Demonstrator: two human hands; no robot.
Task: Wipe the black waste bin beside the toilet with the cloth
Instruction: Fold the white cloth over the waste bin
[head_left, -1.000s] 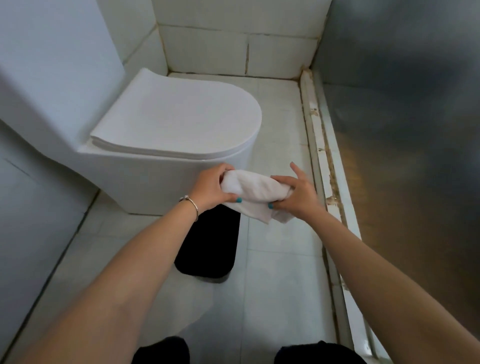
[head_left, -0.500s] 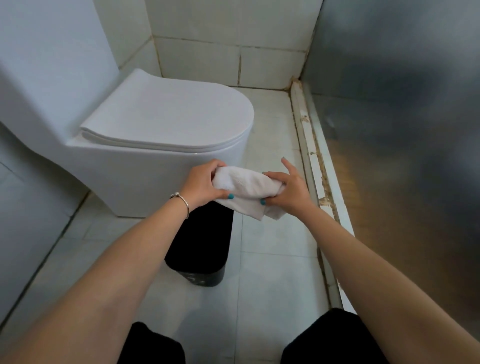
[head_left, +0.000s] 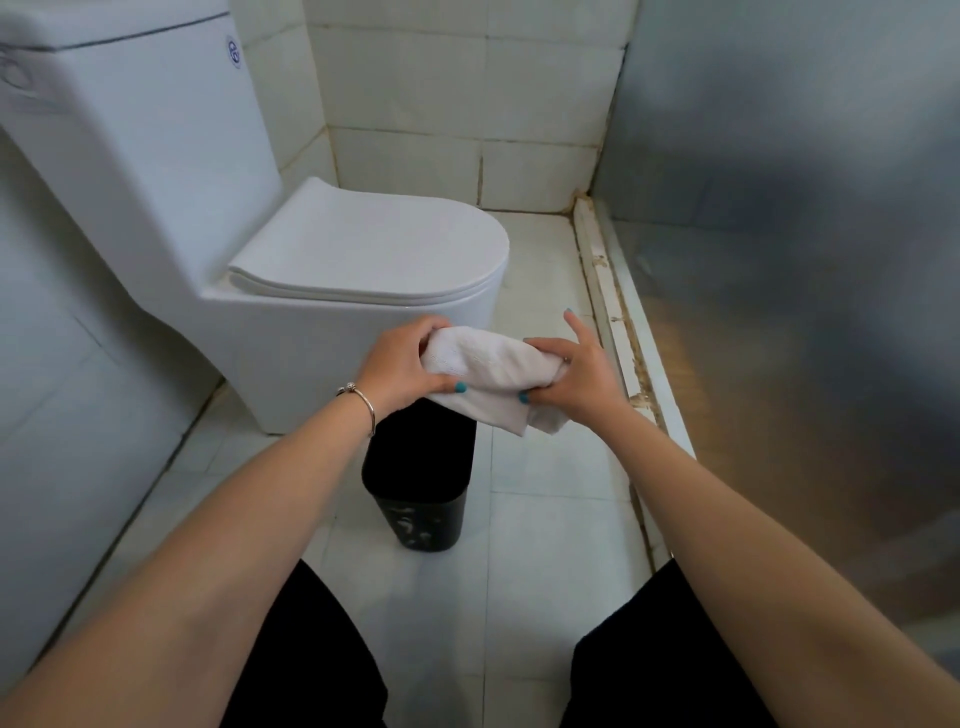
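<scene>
Left hand (head_left: 400, 366): fingers and thumb curled round the left end of the cloth (head_left: 493, 376), grasping it; a thin bracelet (head_left: 363, 402) on the wrist. Right hand (head_left: 576, 371): pinching the right end of the cloth between thumb and curled fingers, forefinger lifted free and pointing up; nails painted teal on both hands. Cloth: white, bunched and folded, stretched between the two hands, a loose corner hanging below the right hand; held in the air, above the bin and not touching it so far as can be seen. Bin (head_left: 423, 483): black, upright on the floor (head_left: 550, 561), directly below the hands, close in front of the toilet base; open top dark, pale scuffs or marks on its near wall. Toilet (head_left: 311, 291): white, one-piece, lid down, tank to the left rear. Floor: pale tiles with grey grout lines. Wall (head_left: 457, 104): white tiles, stained grout in the corner. Raised kerb (head_left: 618, 322): white, chipped and discoloured, running along the floor right of the hands. Panel (head_left: 805, 260): grey, dull-reflective, on the right side beyond the kerb. Knees (head_left: 322, 649): in black, at the bottom edge, either side of the bin.
</scene>
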